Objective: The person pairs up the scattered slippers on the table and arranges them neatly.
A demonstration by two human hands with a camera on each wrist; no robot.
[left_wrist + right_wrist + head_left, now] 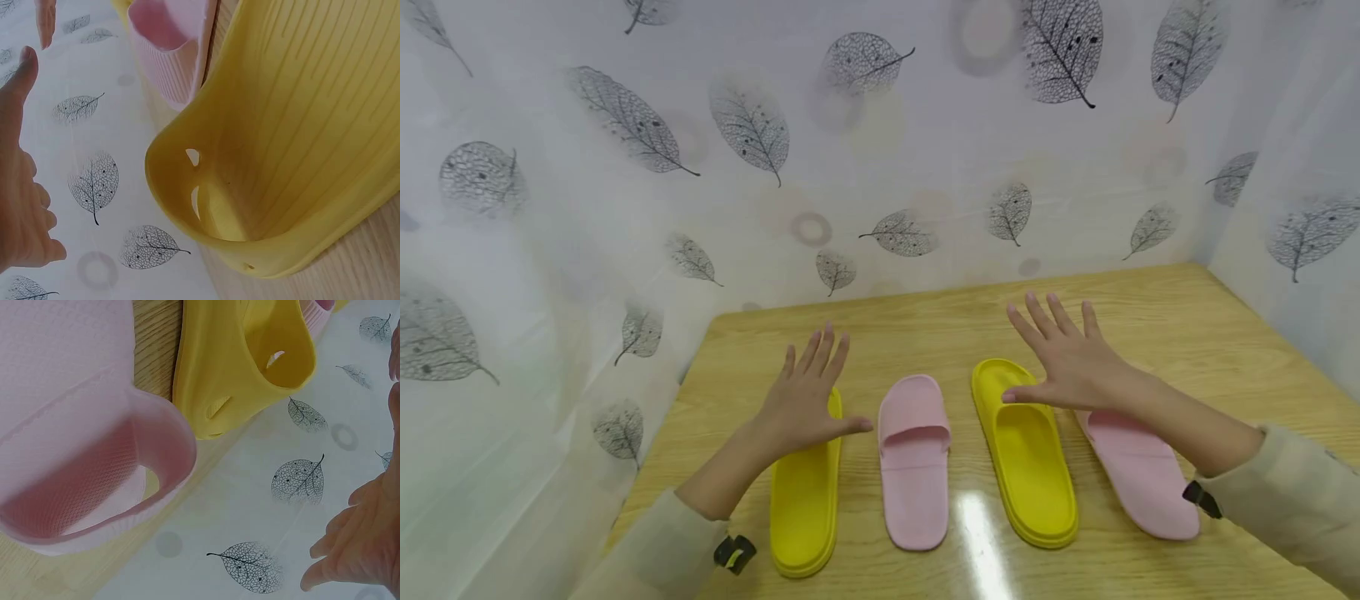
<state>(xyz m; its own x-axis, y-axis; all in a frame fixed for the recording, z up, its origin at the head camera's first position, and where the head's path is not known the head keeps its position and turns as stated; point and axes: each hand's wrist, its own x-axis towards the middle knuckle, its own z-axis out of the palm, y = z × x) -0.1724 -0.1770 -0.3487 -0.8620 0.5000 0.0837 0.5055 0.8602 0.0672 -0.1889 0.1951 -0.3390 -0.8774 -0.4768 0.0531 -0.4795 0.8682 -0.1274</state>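
Observation:
Four slippers is more than I count, so several slippers lie in a row on the table. My left hand (802, 406), fingers spread, hovers over the toe end of the leftmost yellow slipper (803, 508) and holds nothing. Right of it lies a pink slipper (915, 492). Beyond that, a second yellow slipper (1033, 475) lies slightly tilted. Over the toes of this one and the rightmost pink slipper (1142, 479) is my right hand (1075, 367), fingers spread and holding nothing. The right hand and forearm hide part of that pink slipper. Both wrist views show the hands apart from the slippers.
The wooden table (925, 325) carries the slippers, with a bright light reflection near its front. A pale sheet printed with leaves (895, 150) hangs behind the table and along both sides.

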